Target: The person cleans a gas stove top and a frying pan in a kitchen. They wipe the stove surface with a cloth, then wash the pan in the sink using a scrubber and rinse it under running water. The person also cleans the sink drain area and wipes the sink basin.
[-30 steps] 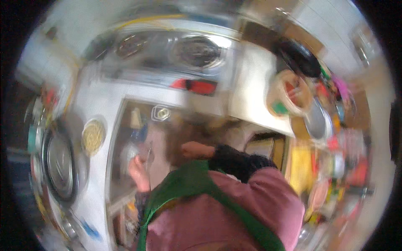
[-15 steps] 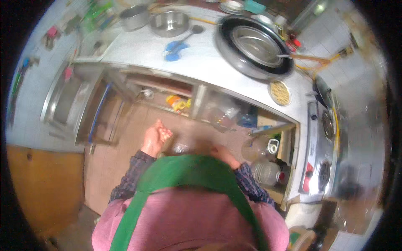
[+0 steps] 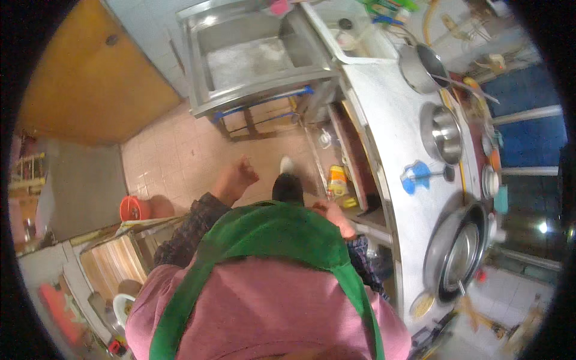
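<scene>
My left hand hangs over the tiled floor, its fingers curled in, and nothing shows in it. Close to the counter's open shelf is my right hand, lower and slightly blurred. Its fingers bend inward with nothing visible in them. Neither hand touches anything that I can see. Beside the right hand, a yellow-orange package stands on the low shelf. Ahead is a stainless steel sink on a stand with a blue bar. One of my shoes shows on the floor between the hands.
Along the right, the white counter bears a saucepan, a steel pot, a blue cloth with a utensil, a large basin and a bowl of yellowish food. A red bucket stands left; an orange-brown door stands beyond.
My view has turned left: the sink has come from the left edge to straight ahead, and the counter now runs down my right side. Both hands remain in front of my body.
</scene>
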Motion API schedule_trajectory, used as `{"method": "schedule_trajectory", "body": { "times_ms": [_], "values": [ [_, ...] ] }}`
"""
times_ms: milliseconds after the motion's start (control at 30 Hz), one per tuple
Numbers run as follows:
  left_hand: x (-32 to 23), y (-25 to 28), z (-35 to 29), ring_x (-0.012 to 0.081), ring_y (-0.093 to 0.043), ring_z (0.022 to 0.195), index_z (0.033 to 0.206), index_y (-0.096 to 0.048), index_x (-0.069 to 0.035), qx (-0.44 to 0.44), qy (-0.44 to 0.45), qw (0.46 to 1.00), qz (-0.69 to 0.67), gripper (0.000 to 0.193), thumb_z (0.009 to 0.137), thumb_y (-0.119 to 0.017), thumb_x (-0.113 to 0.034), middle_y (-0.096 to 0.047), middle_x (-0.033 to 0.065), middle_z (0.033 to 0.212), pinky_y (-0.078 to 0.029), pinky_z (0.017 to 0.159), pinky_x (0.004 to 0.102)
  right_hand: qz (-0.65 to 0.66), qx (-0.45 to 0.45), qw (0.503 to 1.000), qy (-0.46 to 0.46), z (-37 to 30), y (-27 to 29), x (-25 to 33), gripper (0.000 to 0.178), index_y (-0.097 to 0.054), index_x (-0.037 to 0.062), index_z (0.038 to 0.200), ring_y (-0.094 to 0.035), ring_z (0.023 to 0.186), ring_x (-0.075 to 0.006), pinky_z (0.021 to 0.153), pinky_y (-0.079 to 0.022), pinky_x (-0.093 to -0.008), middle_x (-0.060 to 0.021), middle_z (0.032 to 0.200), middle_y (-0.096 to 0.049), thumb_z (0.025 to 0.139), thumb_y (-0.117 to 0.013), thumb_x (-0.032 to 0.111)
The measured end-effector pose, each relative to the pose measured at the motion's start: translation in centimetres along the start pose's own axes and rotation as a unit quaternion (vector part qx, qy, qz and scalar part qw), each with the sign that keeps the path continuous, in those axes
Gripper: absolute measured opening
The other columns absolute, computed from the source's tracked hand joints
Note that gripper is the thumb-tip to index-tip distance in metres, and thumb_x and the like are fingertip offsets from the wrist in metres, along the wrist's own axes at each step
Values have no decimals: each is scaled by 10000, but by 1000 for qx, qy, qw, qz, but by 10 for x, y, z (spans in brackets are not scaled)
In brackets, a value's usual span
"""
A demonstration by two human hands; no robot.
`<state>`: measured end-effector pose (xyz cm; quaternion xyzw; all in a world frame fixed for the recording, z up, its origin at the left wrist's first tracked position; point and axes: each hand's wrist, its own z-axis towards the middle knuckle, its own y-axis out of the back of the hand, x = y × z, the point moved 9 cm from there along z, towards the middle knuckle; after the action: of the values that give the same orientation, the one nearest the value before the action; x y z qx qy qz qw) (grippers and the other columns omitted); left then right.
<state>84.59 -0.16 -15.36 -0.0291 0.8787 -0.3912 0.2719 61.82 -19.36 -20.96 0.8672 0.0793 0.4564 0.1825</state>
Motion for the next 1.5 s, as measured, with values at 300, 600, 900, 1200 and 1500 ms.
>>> {"method": "schedule_trajectory", "body": {
  "times_ms": [300,600,900,1200,1500],
  "values": [
    [-103,1,126,220,-477,657,735,-455,-69,-202,-83,972,-84,271,979,-421,-183,-442,56,640,-428,778,394,-86,44,987,124,231,130,95,270,-628,11,1043,-641,910,-250,777,-489,-355,-153,993,-664,856,-582,200],
    [-188,-28,211,213,-466,699,756,-455,-88,-155,-157,960,-171,250,984,-426,-185,-464,51,697,-429,758,372,-39,59,992,101,390,245,179,235,-636,13,1029,-672,799,-216,708,-503,-308,-143,884,-688,851,-617,166],
    [-313,77,406,215,-609,944,1195,-594,-51,-221,-84,819,522,360,897,-583,-252,-642,112,1039,-494,818,338,-40,160,986,25,545,186,193,218,-646,17,1047,-626,839,-173,751,-486,-296,-64,932,-672,860,-599,120],
    [-247,120,619,381,-598,975,1189,-566,-44,-102,-287,501,810,409,844,-557,-264,-571,210,1138,-487,831,512,-414,-9,905,97,702,91,119,459,-557,141,1224,-552,1056,-439,844,-494,-505,-134,1320,-490,788,-652,252],
    [-203,151,610,327,-400,1266,1130,-572,-64,44,-78,564,821,269,927,-468,-206,-472,169,1293,-347,1055,480,-261,161,950,-52,672,122,94,257,-680,21,893,-639,818,-394,749,-510,-439,-221,847,-661,696,-624,176]
  ]
}}
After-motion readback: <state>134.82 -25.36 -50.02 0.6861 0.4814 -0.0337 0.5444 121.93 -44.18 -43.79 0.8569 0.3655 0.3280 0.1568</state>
